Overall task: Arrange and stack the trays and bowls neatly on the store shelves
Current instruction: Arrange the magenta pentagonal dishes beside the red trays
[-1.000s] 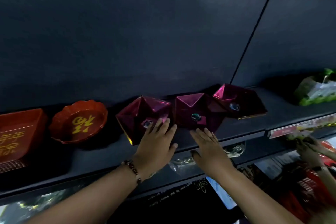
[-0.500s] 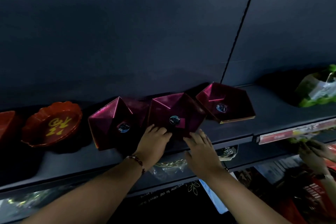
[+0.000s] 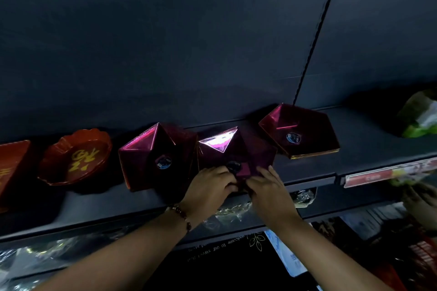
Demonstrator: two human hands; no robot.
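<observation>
Three shiny magenta pentagon trays stand in a row on the dark shelf (image 3: pixel 369 149): a left tray (image 3: pixel 151 156), a middle tray (image 3: pixel 227 149) and a right stack (image 3: pixel 300 132). My left hand (image 3: pixel 210 186) grips the middle tray's near edge with curled fingers. My right hand (image 3: pixel 267 186) holds the same edge from the right, fingers laid on the tray. Left of the trays sits a red scalloped bowl (image 3: pixel 75 158) with gold characters, and a red square tray (image 3: pixel 11 170) shows at the frame's left edge.
A green and white packet (image 3: pixel 421 118) lies at the shelf's far right. A red price strip (image 3: pixel 378 173) runs along the shelf front. Wrapped goods fill the lower shelf (image 3: pixel 231 215). Another person's hand (image 3: pixel 418 201) works at the right edge.
Both my hands moved from flat near the left and middle trays onto the middle tray's near edge and closed on it. The view shifted so the red bowl shows more fully.
</observation>
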